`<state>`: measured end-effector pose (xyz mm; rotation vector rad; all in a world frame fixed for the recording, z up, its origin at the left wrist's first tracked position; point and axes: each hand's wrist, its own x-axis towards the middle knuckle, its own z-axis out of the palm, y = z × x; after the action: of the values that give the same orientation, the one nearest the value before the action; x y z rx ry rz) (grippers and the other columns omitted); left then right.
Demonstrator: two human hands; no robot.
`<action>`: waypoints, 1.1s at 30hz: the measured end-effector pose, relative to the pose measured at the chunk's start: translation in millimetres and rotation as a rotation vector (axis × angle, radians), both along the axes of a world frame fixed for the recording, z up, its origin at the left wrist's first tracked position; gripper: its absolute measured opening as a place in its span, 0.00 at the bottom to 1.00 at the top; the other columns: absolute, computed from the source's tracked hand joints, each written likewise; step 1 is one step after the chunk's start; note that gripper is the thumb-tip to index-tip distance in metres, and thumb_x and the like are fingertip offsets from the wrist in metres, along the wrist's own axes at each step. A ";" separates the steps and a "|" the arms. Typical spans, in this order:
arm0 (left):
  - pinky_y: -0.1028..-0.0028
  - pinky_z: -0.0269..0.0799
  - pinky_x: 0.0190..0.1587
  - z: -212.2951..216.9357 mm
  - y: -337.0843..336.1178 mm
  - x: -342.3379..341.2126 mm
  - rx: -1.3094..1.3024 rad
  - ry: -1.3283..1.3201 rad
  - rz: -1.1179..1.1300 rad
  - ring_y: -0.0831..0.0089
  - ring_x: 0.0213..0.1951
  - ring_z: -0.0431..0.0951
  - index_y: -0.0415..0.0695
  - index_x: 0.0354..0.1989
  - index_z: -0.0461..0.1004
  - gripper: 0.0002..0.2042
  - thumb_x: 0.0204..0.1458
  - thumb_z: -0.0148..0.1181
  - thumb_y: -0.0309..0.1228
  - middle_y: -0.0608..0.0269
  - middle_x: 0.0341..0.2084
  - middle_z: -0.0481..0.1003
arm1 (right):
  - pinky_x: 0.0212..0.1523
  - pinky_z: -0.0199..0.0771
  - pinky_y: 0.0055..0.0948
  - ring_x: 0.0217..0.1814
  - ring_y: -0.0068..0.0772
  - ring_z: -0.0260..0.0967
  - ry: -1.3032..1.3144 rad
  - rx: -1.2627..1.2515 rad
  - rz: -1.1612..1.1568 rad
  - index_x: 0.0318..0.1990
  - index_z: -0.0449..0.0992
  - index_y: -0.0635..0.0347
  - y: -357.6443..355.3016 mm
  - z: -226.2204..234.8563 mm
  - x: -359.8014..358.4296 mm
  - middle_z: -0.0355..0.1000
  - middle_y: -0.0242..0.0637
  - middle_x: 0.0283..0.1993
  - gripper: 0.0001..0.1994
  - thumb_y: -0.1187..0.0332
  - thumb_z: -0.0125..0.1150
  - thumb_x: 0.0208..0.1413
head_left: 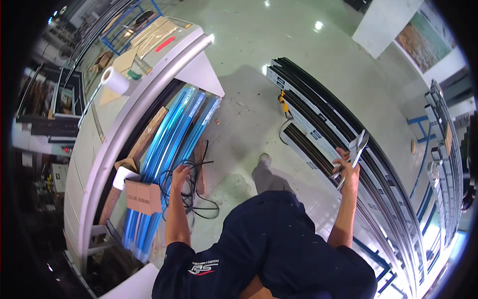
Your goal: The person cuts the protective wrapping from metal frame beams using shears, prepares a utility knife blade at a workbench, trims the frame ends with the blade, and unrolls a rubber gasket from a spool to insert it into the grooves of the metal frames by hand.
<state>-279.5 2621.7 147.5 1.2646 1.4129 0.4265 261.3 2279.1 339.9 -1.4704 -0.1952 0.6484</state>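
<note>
"Grey floor (234, 119); bench (119, 122), ten o'clock. Left hand (181, 174)?"

"Eight o'clock: fingers curled at black cable (190, 193), same bearing, by blue-wrapped lengths (167, 127); firm hold cannot be told."

"Right hand (348, 170)?"

"Three o'clock: fingers bent round silver metal piece (358, 149), gripped, over long dark profiles (378, 174)."

Lt. coming fairly bright; floor (298, 47) mirroring lamp spots (318, 25) approx. 1 o'clock. Glare (429, 283) blowing out at 4. Soft shadow (246, 82) falling twd. 12. Fisheye bending str. edges; rim going black.
</note>
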 end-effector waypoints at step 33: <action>0.73 0.70 0.50 97.4 329.2 700.6 0.180 -0.145 -1.948 0.78 0.43 0.75 0.40 0.53 0.76 0.15 0.59 0.59 0.33 0.65 0.41 0.79 | 0.32 0.70 0.27 0.28 0.24 0.70 0.226 -0.065 -0.543 0.44 0.72 0.66 336.2 3.2 -59.8 0.73 0.34 0.32 0.16 0.60 0.53 0.61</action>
<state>421.1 2950.9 244.9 2.0352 -0.3890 -0.7037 201.6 2615.3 343.1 -1.4161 0.3936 0.3725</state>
